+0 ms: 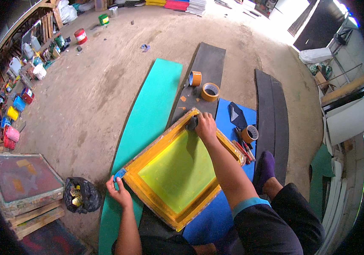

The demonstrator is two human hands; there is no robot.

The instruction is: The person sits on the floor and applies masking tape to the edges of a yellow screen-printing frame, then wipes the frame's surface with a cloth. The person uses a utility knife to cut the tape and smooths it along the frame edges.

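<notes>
A screen printing frame with a yellow-green mesh lies tilted in front of me, its border wrapped in amber tape. My left hand pinches the left corner, where a blue patch shows. At the far inner corner, my right hand grips a dark wad pressed against the border; it looks like a cloth. My right forearm crosses the frame's right side and hides part of it. Two rolls of brown tape rest just beyond the frame.
Under the frame run a green strip, a dark strip and a blue sheet. Another tape roll and several pens lie right. Stacked frames and a black bag stand left; paint cans line the wall.
</notes>
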